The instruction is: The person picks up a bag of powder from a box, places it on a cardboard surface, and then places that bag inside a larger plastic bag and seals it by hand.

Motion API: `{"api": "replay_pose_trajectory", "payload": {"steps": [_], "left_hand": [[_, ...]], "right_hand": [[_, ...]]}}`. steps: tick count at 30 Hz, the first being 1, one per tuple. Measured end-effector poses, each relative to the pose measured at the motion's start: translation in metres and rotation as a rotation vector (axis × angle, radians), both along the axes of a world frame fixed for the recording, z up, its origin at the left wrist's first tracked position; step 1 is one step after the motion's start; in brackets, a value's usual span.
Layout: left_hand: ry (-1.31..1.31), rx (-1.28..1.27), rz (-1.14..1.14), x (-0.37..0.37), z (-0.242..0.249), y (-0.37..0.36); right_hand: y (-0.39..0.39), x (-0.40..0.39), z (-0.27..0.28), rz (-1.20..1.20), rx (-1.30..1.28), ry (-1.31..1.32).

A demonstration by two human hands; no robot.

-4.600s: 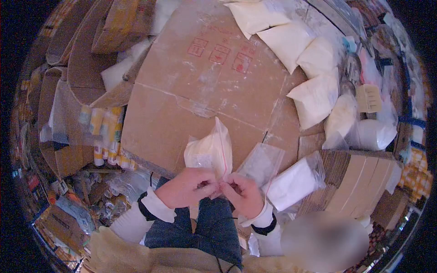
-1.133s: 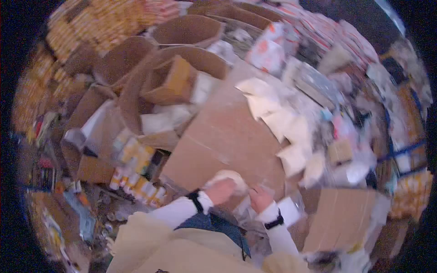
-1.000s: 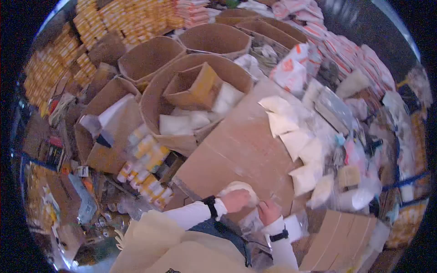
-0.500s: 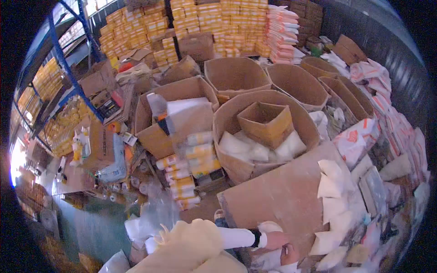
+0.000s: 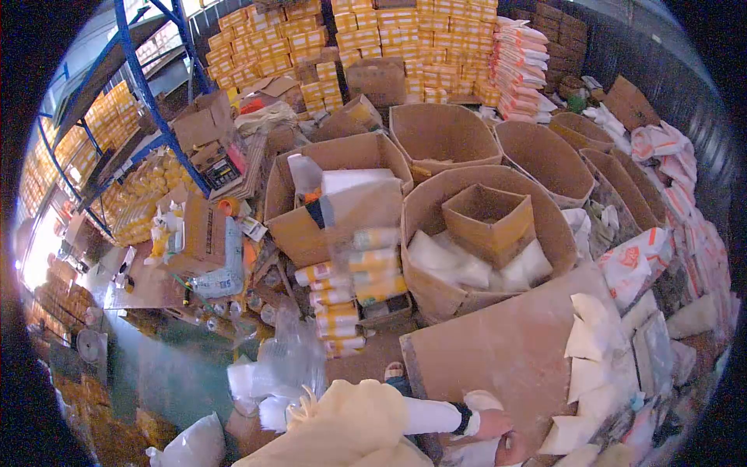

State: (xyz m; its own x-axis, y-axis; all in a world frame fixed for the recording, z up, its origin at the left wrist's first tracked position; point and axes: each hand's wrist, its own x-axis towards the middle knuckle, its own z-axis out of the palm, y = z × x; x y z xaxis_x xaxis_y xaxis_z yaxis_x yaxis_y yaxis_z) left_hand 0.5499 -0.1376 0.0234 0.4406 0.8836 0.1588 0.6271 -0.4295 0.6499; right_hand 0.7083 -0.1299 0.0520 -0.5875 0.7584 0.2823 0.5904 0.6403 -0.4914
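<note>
Yellow packs (image 5: 451,43) are stacked at the back, with open boxes (image 5: 436,292) in front of them and a cardboard sheet (image 5: 490,335) at lower right, where the hands are; the bag (image 5: 481,399), pale and rounded, sits at the sheet's near part, just past the left hand (image 5: 492,423) and apparently touching it, so this hand is the nearer one; the right hand (image 5: 510,449) is low by the frame's bottom, just beside the left fingertips, with the bag on the far side of the left hand from it; both hands have fingers curled, barely open by the look of it, but I cannot tell what they grip, and the left hand hides too much of the bag to read its long axis; filled pouches (image 5: 585,377) line the sheet's right side, apart from both hands
</note>
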Motion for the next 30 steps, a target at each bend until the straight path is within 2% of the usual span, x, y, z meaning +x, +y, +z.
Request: {"api": "replay_pose_trajectory", "payload": {"steps": [2, 7, 10, 11, 13, 14, 15, 16, 17, 18, 19, 20, 21, 22, 24, 26, 28, 30], "left_hand": [[-0.041, 0.133, 0.02, 0.003, -0.008, -0.001], [-0.018, 0.052, 0.024, 0.0, 0.011, -0.004], [-0.011, 0.09, 0.054, 0.004, 0.002, -0.003], [-0.028, 0.112, 0.07, 0.01, -0.008, 0.0], [-0.262, -0.022, 0.065, 0.012, -0.024, 0.005], [-0.267, -0.108, -0.049, 0.008, -0.02, 0.005], [0.096, -0.138, -0.121, 0.007, -0.019, 0.011], [0.082, -0.179, -0.119, -0.017, 0.035, 0.002], [0.225, -0.094, -0.165, -0.023, 0.041, 0.001], [0.412, -0.273, -0.188, -0.016, 0.041, 0.01], [0.093, -0.062, -0.006, -0.007, -0.016, 0.002], [0.021, 0.022, -0.03, -0.012, 0.002, 0.002], [0.046, 0.044, 0.026, -0.012, 0.017, 0.003], [0.083, 0.128, -0.045, -0.014, 0.019, 0.005], [0.132, -0.116, -0.047, -0.01, 0.004, 0.012], [0.093, 0.145, -0.031, -0.029, -0.01, 0.0], [0.164, 0.19, -0.123, -0.039, -0.037, 0.008], [0.267, 0.032, -0.15, -0.048, -0.029, 0.005]], "right_hand": [[0.0, 0.0, 0.002, 0.007, 0.006, 0.026], [-0.013, -0.021, 0.036, -0.074, 0.037, 0.094], [-0.012, -0.015, 0.031, -0.125, -0.242, 0.107], [-0.01, -0.011, 0.017, -0.162, -0.189, 0.105], [-0.009, 0.0, -0.02, -0.262, -0.083, 0.085], [-0.012, -0.007, 0.0, -0.25, -0.151, 0.096], [-0.013, -0.007, 0.004, -0.24, -0.082, 0.075], [-0.013, -0.004, 0.001, -0.229, -0.016, 0.051], [-0.011, 0.001, -0.007, -0.233, -0.104, -0.069], [-0.01, 0.007, -0.015, -0.239, -0.2, -0.186], [-0.011, 0.001, -0.016, -0.248, -0.272, -0.168], [-0.013, -0.009, -0.011, -0.26, -0.347, -0.149], [-0.013, -0.016, 0.0, -0.259, -0.323, -0.089], [-0.012, -0.018, 0.007, -0.26, -0.296, -0.03], [-0.013, -0.003, -0.027, -0.23, -0.315, 0.091], [-0.01, 0.0, -0.01, -0.235, -0.205, 0.02], [-0.012, 0.003, 0.002, -0.264, -0.157, -0.041], [-0.009, 0.005, 0.002, -0.259, -0.122, -0.034]]}}
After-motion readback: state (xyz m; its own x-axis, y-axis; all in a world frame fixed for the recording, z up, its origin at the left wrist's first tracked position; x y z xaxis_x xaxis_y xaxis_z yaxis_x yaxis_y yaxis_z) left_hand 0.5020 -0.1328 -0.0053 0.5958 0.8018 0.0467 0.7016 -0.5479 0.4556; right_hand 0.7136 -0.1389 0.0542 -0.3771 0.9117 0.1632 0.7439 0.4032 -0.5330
